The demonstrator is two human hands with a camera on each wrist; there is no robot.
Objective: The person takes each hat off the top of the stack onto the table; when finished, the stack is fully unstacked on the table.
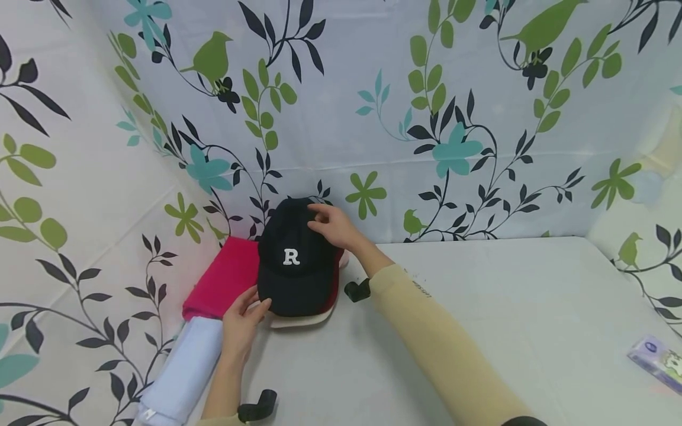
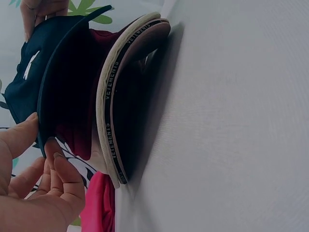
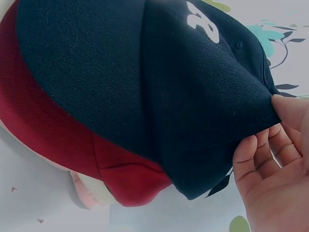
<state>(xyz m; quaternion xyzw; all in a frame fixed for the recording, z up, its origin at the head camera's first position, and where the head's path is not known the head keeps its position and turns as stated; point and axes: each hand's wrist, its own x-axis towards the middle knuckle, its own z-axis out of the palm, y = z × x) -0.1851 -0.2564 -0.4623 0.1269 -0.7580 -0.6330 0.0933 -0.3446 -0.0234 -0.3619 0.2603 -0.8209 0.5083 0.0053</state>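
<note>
Fingers (image 1: 319, 220) pinching black cap (image 1: 292, 266) crown

Caps (image 1: 293, 260) are lying stacked on the counter (image 1: 479, 307), with folded cloths (image 1: 213, 313) lying just left of them

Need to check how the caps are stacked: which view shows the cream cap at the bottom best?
Left wrist: the cream cap shows its brim edge with lettering, under the others. Head view shows a sliver of brim; right wrist only a pale edge.
</note>
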